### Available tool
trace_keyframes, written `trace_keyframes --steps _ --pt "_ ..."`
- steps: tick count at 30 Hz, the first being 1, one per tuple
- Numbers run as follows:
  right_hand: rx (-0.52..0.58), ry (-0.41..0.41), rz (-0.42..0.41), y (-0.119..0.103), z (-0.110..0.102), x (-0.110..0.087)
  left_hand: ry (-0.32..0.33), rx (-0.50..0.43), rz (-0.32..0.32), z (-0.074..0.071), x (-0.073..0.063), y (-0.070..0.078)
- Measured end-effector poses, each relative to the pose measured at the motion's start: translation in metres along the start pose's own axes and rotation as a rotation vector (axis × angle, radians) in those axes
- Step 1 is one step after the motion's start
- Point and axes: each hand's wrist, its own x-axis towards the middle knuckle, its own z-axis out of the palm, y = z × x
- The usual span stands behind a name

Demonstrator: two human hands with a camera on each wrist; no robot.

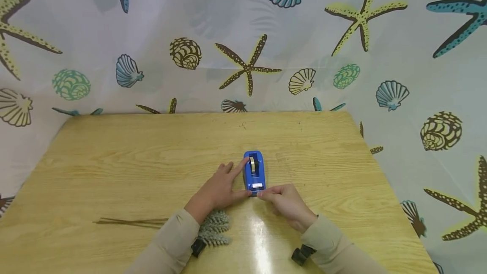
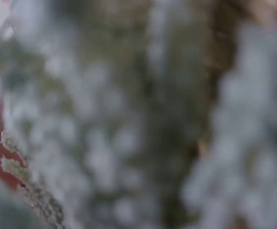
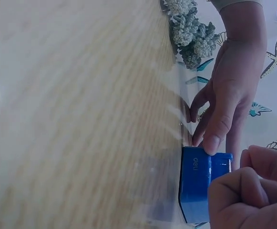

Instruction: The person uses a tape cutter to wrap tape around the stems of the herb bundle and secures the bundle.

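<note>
A blue tape dispenser [image 1: 249, 179] stands upright on the table, with a narrow roll of tape [image 1: 253, 165] in its well. My left hand [image 1: 220, 187] lies along its left side with fingers extended. The index fingertip touches near the roll, and the thumb [image 3: 219, 129] presses the front end. At the cutter end, my right hand [image 1: 287, 202] has thumb and curled index finger together, pinching the tape's end. The tape itself barely shows between the fingertips. Beneath the left wrist lie frosted grey-green artificial sprigs [image 1: 214, 227], which fill the left wrist view in a blur.
Thin brown stems [image 1: 133, 222] of the sprigs stretch left across the wood-grain table [image 1: 152, 160]. A curtain [image 1: 152, 33] printed with starfish and shells hangs behind the table and along its sides. Dark wrist cameras [image 1: 302, 255] hang under both sleeves.
</note>
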Motion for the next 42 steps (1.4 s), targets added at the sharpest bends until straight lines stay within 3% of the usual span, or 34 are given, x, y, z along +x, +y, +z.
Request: trace_keyframes --steps 17,30,42 --pt "0.059 -0.039 0.013 0.004 -0.004 -0.008 0.013 -0.001 0.021 0.002 0.002 0.0" --pt "0.009 -0.024 0.049 0.006 -0.004 -0.01 0.007 -0.005 0.019 0.0 0.0 0.0" --pt "0.091 -0.044 0.051 0.014 0.004 -0.015 0.005 -0.02 0.004 0.002 -0.001 -0.003"
